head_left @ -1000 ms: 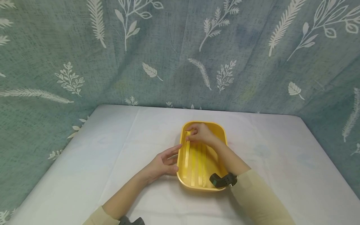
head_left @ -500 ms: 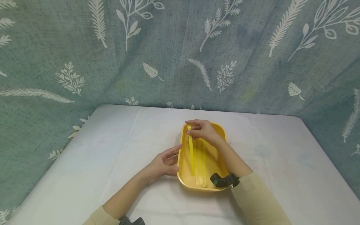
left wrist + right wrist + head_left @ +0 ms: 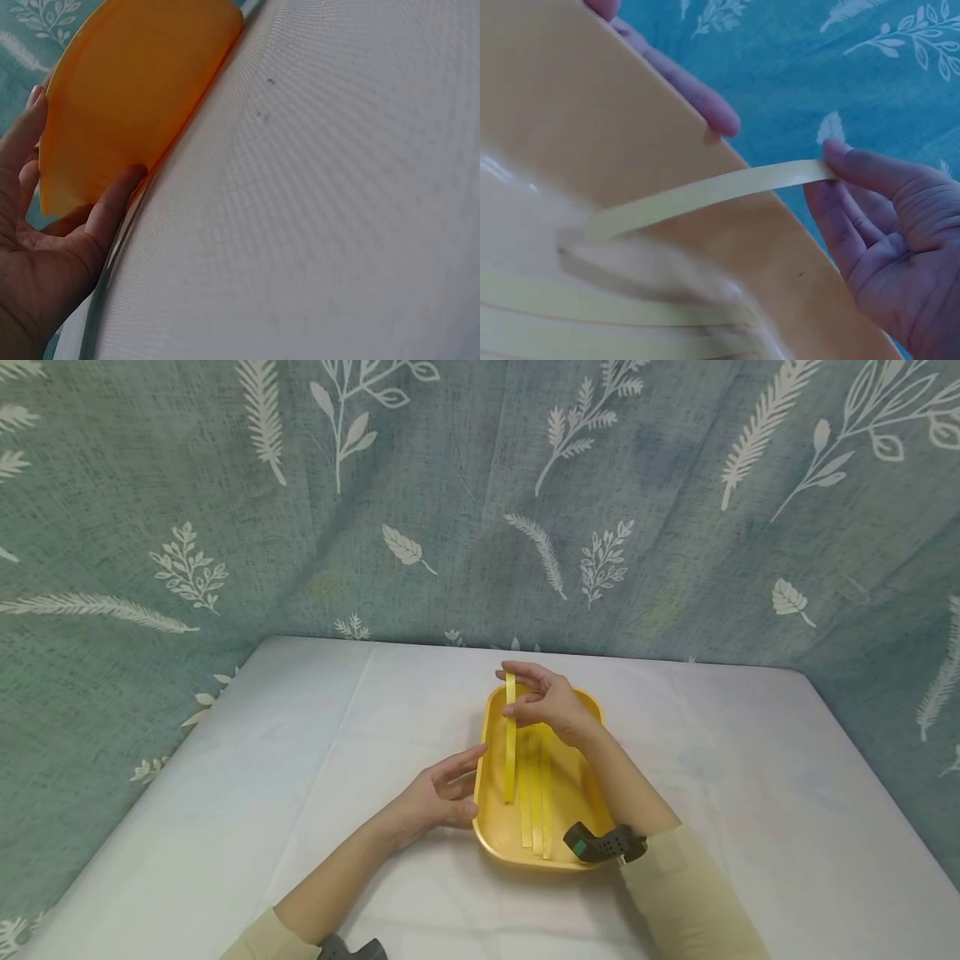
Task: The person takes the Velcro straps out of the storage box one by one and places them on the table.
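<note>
A yellow rectangular plastic tray (image 3: 573, 777) with rounded corners sits mid-table in the head view. Between thumb and fingers, my right hand (image 3: 551, 703) pinches the far end of a flat, narrow yellow strip (image 3: 511, 760). The right wrist view shows this strip (image 3: 705, 193) curving gently, its other end low over the tray floor. Several similar strips (image 3: 536, 802) lie side by side inside. My left hand (image 3: 427, 802) rests against the tray's left side with fingers extended; in the left wrist view its thumb touches the outer wall (image 3: 142, 90) near the base.
A white cloth (image 3: 360, 718) covers the table. Behind and at the sides hangs a blue-green curtain (image 3: 450, 510) with white leaf prints. Each wrist carries a dark camera band, such as the right one (image 3: 603, 843) over the tray's near right corner.
My right hand has lifted one strip's far end, moving away and up past the tray's far rim. The strip's near end has slid away from me. My left hand stays in place.
</note>
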Motion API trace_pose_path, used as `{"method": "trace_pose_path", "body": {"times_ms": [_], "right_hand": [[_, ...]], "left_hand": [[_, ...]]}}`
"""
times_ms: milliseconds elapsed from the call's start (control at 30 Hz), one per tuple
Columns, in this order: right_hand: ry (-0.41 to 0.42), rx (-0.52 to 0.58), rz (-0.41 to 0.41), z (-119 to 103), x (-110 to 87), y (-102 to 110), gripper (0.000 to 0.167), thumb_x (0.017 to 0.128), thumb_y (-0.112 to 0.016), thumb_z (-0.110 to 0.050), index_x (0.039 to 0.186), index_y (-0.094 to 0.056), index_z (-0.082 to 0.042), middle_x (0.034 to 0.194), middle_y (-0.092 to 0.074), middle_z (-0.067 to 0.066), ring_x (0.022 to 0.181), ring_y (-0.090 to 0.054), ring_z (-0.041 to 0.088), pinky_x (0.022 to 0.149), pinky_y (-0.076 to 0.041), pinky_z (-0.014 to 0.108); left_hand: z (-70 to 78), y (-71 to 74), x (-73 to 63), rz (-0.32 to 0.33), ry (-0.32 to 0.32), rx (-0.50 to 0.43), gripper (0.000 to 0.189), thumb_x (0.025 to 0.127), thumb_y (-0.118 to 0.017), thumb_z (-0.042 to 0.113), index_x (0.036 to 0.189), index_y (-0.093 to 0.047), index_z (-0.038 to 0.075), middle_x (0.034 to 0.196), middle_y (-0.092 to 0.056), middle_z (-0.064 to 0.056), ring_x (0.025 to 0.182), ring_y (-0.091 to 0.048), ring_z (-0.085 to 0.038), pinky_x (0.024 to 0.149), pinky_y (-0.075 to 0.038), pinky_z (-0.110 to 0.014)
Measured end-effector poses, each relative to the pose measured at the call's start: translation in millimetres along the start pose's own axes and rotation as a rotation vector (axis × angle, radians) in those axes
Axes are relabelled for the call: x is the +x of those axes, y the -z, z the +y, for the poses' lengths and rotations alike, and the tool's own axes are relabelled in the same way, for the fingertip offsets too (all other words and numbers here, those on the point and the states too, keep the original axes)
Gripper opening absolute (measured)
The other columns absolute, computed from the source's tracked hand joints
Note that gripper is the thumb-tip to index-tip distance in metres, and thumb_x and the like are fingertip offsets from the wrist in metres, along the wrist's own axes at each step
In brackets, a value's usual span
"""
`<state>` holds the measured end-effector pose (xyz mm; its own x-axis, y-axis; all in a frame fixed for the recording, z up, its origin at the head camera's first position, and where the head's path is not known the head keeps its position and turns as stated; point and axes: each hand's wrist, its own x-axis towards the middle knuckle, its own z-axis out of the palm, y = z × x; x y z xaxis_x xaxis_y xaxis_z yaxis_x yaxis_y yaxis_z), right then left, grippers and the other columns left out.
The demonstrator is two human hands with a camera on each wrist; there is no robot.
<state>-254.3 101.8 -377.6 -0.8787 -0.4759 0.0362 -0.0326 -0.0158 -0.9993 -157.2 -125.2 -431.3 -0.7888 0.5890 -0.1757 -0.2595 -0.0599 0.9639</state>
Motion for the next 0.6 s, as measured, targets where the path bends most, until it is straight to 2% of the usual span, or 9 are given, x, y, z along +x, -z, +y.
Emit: {"method": "trace_pose_path", "body": {"times_ms": [300, 400, 600], "right_hand": [[0.048, 0.03, -0.034, -8, -2.0, 6, 0.077, 0.078, -0.066, 0.008, 0.142, -0.032, -0.015, 0.145, -0.036, 0.001, 0.081, -0.067, 0.017, 0.073, -0.055, 0.04], [0.059, 0.035, -0.04, -12, -2.0, 8, 0.078, 0.078, -0.065, 0.009, 0.143, -0.03, -0.014, 0.146, -0.033, 0.002, 0.078, -0.067, 0.016, 0.072, -0.056, 0.039], [0.05, 0.055, -0.028, -21, -3.8, 13, 0.076, 0.079, -0.063, 0.009, 0.143, -0.029, -0.015, 0.149, -0.028, 0.003, 0.084, -0.068, 0.019, 0.068, -0.056, 0.035]], "left_hand": [[1.6, -0.1, -1.2, -0.006, -0.006, -0.004, 0.079, 0.08, -0.07, 0.008, 0.145, -0.027, 0.024, 0.15, -0.021, -0.008, 0.134, -0.031, -0.03, 0.088, -0.049, -0.044], [2.4, -0.4, -1.5, -0.002, 0.001, 0.002, 0.079, 0.08, -0.07, 0.01, 0.144, -0.028, 0.025, 0.15, -0.022, -0.006, 0.134, -0.031, -0.029, 0.089, -0.049, -0.043], [1.5, 0.6, -0.9, -0.007, 0.001, 0.007, 0.079, 0.079, -0.071, 0.011, 0.144, -0.028, 0.026, 0.149, -0.024, -0.005, 0.134, -0.031, -0.029, 0.089, -0.048, -0.042]]}}
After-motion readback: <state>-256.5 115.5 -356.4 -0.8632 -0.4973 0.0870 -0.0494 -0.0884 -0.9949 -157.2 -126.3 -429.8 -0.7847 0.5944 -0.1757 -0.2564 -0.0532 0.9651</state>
